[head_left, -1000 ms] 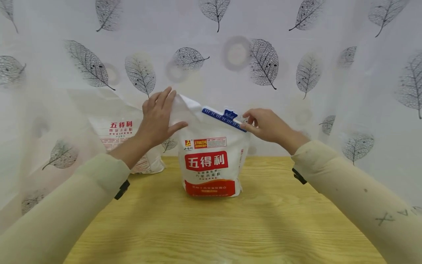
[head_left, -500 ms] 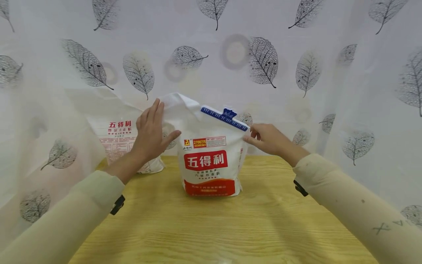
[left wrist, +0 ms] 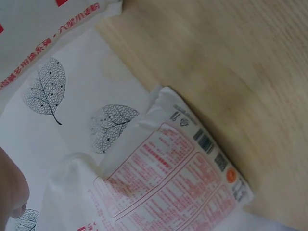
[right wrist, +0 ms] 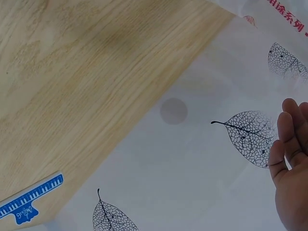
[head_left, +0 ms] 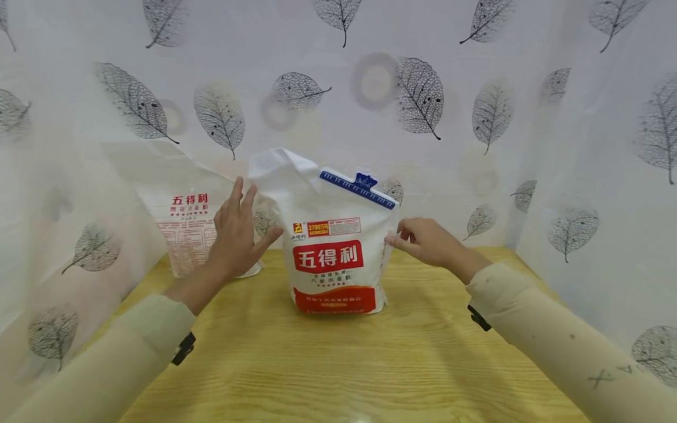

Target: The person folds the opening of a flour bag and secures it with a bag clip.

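A white flour bag (head_left: 328,282) with red print stands upright in the middle of the table, its top slanting down to the right. A blue-and-white sealing clip (head_left: 357,188) with a piano-key pattern sits along the right part of that top edge. At the bag's upper left, my left hand (head_left: 233,235) has its fingers straight and spread, with nothing in them. My right hand (head_left: 431,242) is at the bag's right side below the clip, fingers loosely bent and thumb tip by the bag's edge. Only part of this hand shows in the right wrist view, holding nothing.
Behind my left hand stands a second flour bag (left wrist: 168,178) with red text panels. Another blue piano-key clip (right wrist: 31,199) lies on the wooden table (right wrist: 86,86) in the right wrist view. A leaf-print curtain (head_left: 338,117) encloses the back and sides.
My left hand has moved left and down from the bag's top corner. My right hand has slid off the clip's right end, down along the bag's side. Bag and clip stay in place.
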The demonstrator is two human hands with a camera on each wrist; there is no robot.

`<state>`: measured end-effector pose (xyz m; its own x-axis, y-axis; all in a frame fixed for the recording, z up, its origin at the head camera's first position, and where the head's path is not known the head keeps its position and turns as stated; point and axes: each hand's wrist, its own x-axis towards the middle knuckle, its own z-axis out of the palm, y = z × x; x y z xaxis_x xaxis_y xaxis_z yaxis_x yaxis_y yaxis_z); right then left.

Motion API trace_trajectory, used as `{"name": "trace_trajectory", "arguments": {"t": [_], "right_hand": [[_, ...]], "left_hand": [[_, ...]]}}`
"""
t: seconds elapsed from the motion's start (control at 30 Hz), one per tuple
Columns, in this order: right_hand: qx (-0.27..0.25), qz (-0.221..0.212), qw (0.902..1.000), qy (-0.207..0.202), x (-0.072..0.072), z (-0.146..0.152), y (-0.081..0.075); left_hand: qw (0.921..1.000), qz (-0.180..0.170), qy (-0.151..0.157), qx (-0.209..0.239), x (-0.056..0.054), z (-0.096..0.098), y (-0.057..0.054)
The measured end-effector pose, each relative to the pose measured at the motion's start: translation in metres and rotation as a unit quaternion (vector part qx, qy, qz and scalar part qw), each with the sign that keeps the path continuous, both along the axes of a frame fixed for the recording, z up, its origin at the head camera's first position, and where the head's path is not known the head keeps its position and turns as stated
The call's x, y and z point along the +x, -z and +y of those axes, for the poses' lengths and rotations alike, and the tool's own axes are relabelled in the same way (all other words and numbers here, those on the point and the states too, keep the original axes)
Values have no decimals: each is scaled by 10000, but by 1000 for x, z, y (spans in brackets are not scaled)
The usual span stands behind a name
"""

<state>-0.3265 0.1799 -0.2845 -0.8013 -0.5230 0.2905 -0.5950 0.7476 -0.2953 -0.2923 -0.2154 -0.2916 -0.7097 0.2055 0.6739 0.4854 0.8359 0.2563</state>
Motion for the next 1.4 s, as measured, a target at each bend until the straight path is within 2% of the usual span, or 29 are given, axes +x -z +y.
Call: {"name": "trace_trajectory", "arguments": {"t": [0.37,0.73,0.93,1.1,1.23,1.4], "right_hand": [[-29,-191,9997,-136,5,-3,27],[49,-394,9992,-34,9,-4,51],[-216,-583,9979,-204,12,-10,66],[-364,-859,9956,-134,13,-15,79],[-451,-1011,9937,-174,14,-17,87],[-600,-1101,9917,-286,15,-21,97]], "left_hand": [[9994,-297,74,-143,1,0,27],[9943,-996,179,-343,5,7,51],[9896,-1337,273,-449,8,13,63],[9863,-1510,444,-485,10,18,75],[9822,-1748,574,-373,10,22,84],[9737,-2214,525,-149,9,26,94]]}}
